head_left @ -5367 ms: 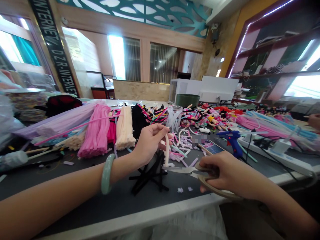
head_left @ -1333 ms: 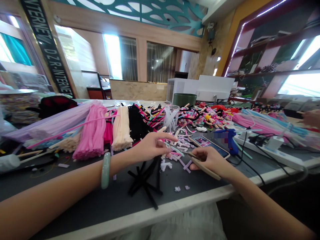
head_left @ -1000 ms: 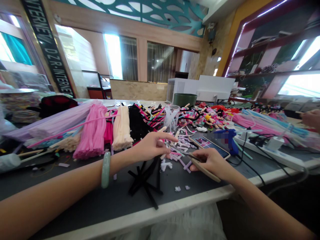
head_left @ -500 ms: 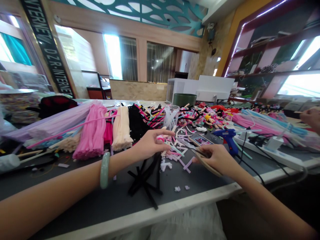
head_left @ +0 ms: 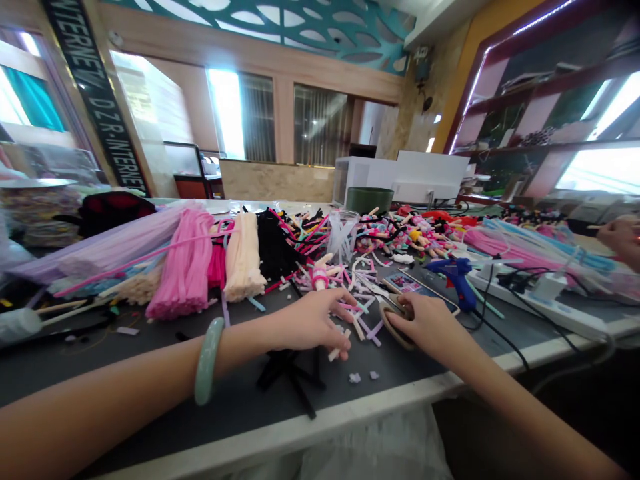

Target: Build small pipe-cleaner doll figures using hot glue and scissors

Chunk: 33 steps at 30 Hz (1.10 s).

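Note:
My left hand (head_left: 317, 322), with a pale green bangle (head_left: 209, 361) on its wrist, hovers low over the table. Its thumb and fingers pinch a short cream piece of pipe cleaner (head_left: 340, 347). Just beyond the knuckles lies a small pink-and-white figure (head_left: 320, 275). Scissors (head_left: 395, 327) with tan handles are in my right hand (head_left: 427, 321), blades pointing away to the left. Black pipe cleaners (head_left: 295, 383) cross each other beneath my left hand, partly hidden by it. Lilac, pink and white cut pieces (head_left: 370, 327) are scattered between the hands.
Pink (head_left: 183, 267), cream (head_left: 243, 257) and black (head_left: 276, 243) pipe-cleaner bundles stand at left. A phone (head_left: 420, 287), blue glue gun (head_left: 455, 277) and corded power strip (head_left: 545, 297) lie right. Small figures (head_left: 415, 233) pile up behind. Another person's hand (head_left: 620, 237) shows far right.
My left hand has come down and nearer, and now has the short cream piece in it. The pink-and-white figure shows on the table. My right hand with the scissors has shifted slightly.

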Motion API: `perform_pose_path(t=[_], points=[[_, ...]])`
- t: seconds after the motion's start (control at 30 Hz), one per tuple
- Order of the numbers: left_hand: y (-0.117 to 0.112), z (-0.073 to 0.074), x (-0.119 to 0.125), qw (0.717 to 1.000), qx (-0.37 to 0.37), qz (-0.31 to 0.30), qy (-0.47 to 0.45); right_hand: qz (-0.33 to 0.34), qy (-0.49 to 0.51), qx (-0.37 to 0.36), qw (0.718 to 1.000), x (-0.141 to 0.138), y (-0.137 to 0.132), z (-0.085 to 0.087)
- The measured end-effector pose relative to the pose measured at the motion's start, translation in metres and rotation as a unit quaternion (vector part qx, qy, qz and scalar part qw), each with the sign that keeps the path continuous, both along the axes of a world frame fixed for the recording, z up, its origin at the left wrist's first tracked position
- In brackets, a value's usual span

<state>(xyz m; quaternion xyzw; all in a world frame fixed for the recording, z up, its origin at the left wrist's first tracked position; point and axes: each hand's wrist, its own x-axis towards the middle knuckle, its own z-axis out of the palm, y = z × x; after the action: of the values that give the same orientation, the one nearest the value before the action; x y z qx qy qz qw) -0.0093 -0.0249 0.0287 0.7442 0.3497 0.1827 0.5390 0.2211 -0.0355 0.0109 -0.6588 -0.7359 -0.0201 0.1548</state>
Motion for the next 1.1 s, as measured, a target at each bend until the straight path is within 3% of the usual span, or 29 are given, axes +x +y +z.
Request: perform_pose_path(t=[0.2, 0.37, 0.47, 0.57, 0.67, 0.9, 1.1], points=[[0.0, -0.001, 0.003, 0.998, -0.018, 0.033, -0.058, 0.004, -0.017, 0.023, 1.0, -0.003, -0.003, -0.008], [-0.01, -0.005, 0.011, 0.986, -0.073, 0.041, -0.144, 0.015, -0.057, 0.119, 0.991, -0.008, -0.012, -0.006], [-0.018, -0.009, 0.016, 0.972, -0.096, 0.074, -0.201, 0.115, 0.014, 0.176, 0.978, -0.016, -0.023, -0.004], [-0.025, -0.01, 0.02, 0.955, -0.117, 0.118, -0.245, 0.246, 0.081, 0.203, 0.944, -0.026, -0.035, -0.004], [-0.029, -0.011, 0.023, 0.943, -0.133, 0.146, -0.266, 0.31, 0.076, 0.247, 0.915, -0.033, -0.042, -0.007], [-0.03, -0.017, 0.023, 0.944, -0.103, 0.167, -0.265, 0.317, 0.086, 0.281, 0.902, -0.034, -0.036, -0.022], [-0.025, -0.025, 0.021, 0.949, -0.11, 0.121, -0.271, 0.325, 0.12, 0.236, 0.908, -0.036, -0.033, -0.028]])
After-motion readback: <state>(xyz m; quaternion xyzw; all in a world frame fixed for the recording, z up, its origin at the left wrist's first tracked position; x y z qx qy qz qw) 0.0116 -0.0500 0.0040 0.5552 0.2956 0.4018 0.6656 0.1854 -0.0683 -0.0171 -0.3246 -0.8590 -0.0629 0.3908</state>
